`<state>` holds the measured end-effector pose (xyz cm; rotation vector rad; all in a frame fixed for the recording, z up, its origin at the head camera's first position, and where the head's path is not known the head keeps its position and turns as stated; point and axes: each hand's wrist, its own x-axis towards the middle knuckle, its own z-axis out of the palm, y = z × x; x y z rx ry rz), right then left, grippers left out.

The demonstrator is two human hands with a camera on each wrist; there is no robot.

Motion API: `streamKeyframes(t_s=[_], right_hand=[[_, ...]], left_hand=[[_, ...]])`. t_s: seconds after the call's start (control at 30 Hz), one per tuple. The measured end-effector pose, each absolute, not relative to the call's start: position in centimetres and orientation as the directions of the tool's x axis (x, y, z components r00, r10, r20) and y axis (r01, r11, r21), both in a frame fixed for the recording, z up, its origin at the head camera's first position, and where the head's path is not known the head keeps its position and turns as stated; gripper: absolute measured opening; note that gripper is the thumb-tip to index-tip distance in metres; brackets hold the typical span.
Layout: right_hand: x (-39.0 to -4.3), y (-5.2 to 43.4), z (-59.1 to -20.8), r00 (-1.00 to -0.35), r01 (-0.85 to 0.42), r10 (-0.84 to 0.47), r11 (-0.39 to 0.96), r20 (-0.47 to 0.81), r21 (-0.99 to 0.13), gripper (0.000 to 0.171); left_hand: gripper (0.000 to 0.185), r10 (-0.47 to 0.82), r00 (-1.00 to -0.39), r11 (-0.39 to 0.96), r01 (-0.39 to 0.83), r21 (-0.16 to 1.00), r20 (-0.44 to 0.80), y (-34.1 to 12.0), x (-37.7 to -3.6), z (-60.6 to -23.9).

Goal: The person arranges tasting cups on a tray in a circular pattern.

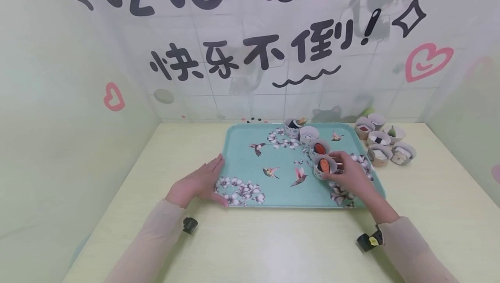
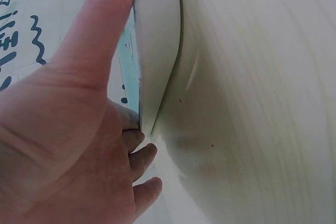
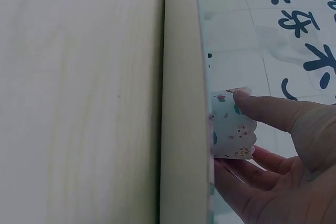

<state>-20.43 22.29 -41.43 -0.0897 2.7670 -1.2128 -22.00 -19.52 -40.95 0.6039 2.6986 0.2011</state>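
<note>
My right hand (image 1: 350,175) grips a paper cup (image 1: 322,171) with an orange-topped piece of sushi (image 1: 324,166) in it, low on the right half of the blue floral tray (image 1: 242,157). In the right wrist view the thumb and fingers hold this patterned, scallop-rimmed cup (image 3: 233,129) by its sides. Behind it stand three more cups in a slanting row: one with a red-topped piece (image 1: 320,148), a pale one (image 1: 309,134) and one with a dark piece (image 1: 293,126). My left hand (image 1: 201,182) rests against the tray's left edge, fingers extended, thumb at the front corner.
Several more filled paper cups (image 1: 379,138) cluster on the pale wooden table (image 1: 273,244), just right of the tray. Behind the tray rises a tiled wall (image 1: 250,100) with lettering; side walls close in the left and right.
</note>
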Motion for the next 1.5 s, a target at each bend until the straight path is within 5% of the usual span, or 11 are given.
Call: streamKeyframes(t_s=[1.5], right_hand=[[-18.8,28.5,-39.2,-0.999,-0.045,-0.011,0.691,0.052,-0.722,0.063]], left_hand=[[0.137,0.441,-0.838,0.896,0.385,0.223,-0.323,-19.3,-21.9,-40.6]])
